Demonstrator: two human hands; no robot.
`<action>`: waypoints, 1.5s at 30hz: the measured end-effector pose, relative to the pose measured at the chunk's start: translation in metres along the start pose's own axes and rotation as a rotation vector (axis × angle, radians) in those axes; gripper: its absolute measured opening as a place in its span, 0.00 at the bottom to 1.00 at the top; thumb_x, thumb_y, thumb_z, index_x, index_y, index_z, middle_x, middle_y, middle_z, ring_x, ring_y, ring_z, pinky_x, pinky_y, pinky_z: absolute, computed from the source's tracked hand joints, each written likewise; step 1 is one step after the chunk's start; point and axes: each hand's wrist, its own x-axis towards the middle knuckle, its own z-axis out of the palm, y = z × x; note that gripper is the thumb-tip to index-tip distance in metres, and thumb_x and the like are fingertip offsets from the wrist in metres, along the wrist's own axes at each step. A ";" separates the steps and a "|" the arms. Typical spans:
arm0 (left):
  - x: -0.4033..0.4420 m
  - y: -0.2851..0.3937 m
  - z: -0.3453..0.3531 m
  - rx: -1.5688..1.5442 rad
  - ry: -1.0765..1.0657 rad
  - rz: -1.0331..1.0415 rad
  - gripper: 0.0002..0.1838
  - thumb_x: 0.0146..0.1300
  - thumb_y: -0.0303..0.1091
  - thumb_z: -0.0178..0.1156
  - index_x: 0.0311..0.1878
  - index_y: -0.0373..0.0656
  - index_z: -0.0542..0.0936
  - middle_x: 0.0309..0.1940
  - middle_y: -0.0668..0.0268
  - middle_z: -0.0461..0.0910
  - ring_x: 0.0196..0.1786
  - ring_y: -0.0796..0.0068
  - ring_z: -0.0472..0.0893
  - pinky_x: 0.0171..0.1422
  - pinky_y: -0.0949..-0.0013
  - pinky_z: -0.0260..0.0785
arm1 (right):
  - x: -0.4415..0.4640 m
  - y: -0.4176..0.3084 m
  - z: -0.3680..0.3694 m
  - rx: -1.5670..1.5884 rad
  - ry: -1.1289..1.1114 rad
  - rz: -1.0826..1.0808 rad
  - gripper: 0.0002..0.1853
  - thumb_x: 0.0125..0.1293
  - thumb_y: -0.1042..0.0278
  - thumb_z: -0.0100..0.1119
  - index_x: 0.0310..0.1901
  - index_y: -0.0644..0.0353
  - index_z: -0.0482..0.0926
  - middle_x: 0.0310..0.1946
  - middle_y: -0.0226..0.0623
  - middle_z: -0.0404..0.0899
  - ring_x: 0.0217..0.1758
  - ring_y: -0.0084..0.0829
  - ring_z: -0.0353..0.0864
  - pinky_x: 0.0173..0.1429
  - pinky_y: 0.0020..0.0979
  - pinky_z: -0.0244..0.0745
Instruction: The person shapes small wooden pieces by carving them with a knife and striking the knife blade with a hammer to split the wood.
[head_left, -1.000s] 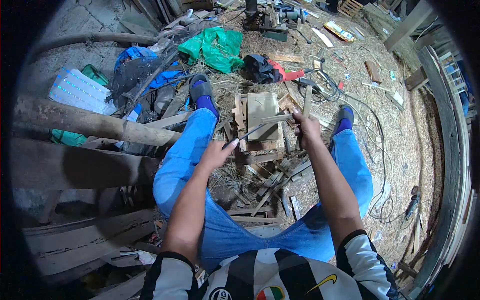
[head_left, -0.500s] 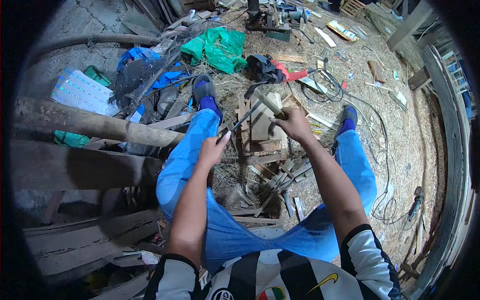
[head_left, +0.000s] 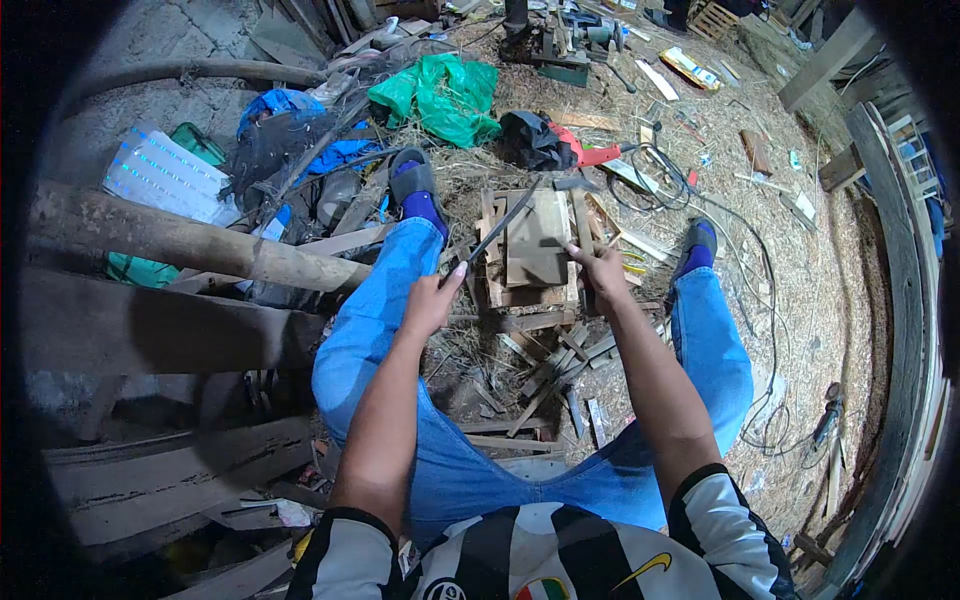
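Note:
My left hand (head_left: 430, 300) is closed around the near end of a long, thin, dark metal blade (head_left: 497, 231), which slants up and to the right; its exact kind is unclear. Its far part reaches over a pale wooden board (head_left: 537, 245) resting on a low wooden base (head_left: 495, 292) between my feet. Wrapped round a wooden handle, my right hand (head_left: 603, 275) holds a hammer (head_left: 580, 212) along the board's right side. The hammer's dark head points away from me.
Wood scraps (head_left: 560, 365) lie between my legs. A red power tool (head_left: 595, 155) with a black cable sits beyond the base, near a green plastic bag (head_left: 440, 100). Yellow-handled pliers (head_left: 634, 262) lie right of the base. A thick pole (head_left: 200, 240) crosses on the left.
The hammer has swung from slanting across above the board to its right side, its head now farther away and rightward. My left hand and the blade have shifted only slightly.

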 end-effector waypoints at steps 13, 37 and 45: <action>0.001 -0.003 0.006 0.030 0.001 0.003 0.40 0.70 0.70 0.56 0.23 0.36 0.81 0.14 0.60 0.75 0.20 0.61 0.78 0.28 0.57 0.67 | -0.007 0.085 0.003 0.319 0.192 0.173 0.13 0.73 0.60 0.66 0.38 0.62 0.79 0.25 0.30 0.78 0.17 0.23 0.70 0.19 0.28 0.63; 0.001 0.004 0.017 -0.170 -0.023 0.012 0.36 0.73 0.66 0.57 0.22 0.39 0.76 0.11 0.67 0.71 0.12 0.72 0.72 0.20 0.63 0.64 | 0.007 0.087 -0.018 -0.311 0.443 0.023 0.30 0.67 0.42 0.66 0.38 0.71 0.84 0.27 0.45 0.83 0.34 0.39 0.84 0.45 0.42 0.76; 0.000 -0.002 0.029 -0.298 -0.092 -0.001 0.36 0.72 0.66 0.57 0.21 0.42 0.73 0.11 0.69 0.70 0.12 0.74 0.72 0.18 0.67 0.62 | 0.004 0.098 -0.013 -0.019 0.348 -0.040 0.24 0.61 0.49 0.76 0.38 0.69 0.85 0.26 0.35 0.83 0.30 0.29 0.79 0.39 0.35 0.75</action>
